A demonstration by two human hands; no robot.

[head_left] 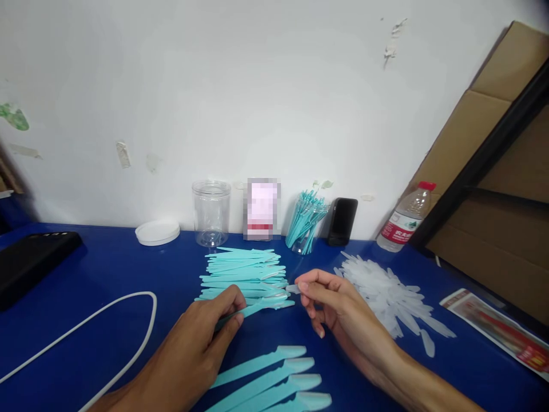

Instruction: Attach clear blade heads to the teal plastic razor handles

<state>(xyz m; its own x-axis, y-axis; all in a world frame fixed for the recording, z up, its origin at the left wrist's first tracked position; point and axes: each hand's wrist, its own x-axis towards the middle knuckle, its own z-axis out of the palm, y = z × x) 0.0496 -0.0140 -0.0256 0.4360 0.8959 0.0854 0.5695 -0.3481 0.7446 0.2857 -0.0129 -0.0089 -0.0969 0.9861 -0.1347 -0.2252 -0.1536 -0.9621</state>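
My left hand (201, 332) pinches the handle of a turquoise eyebrow razor (261, 303), its blade end pointing right. Between thumb and forefinger, my right hand (343, 303) grips a small translucent blade cover (293, 289), close to the blade end; whether they touch I cannot tell. Behind my left hand lies a pile of turquoise razors (240, 266). Right of my right hand spreads a heap of translucent blade covers (373, 283). Nearest me, several razors (249, 367) lie side by side with covers over their blade ends.
Along the wall stand a white lid (157, 233), a clear jar (211, 214), a blurred upright pink-and-white item (262, 209), a jar of turquoise sticks (305, 223), a black device (343, 221) and a water bottle (403, 220). A white cable (148, 320) crosses the left; a printed packet (497, 326) lies right.
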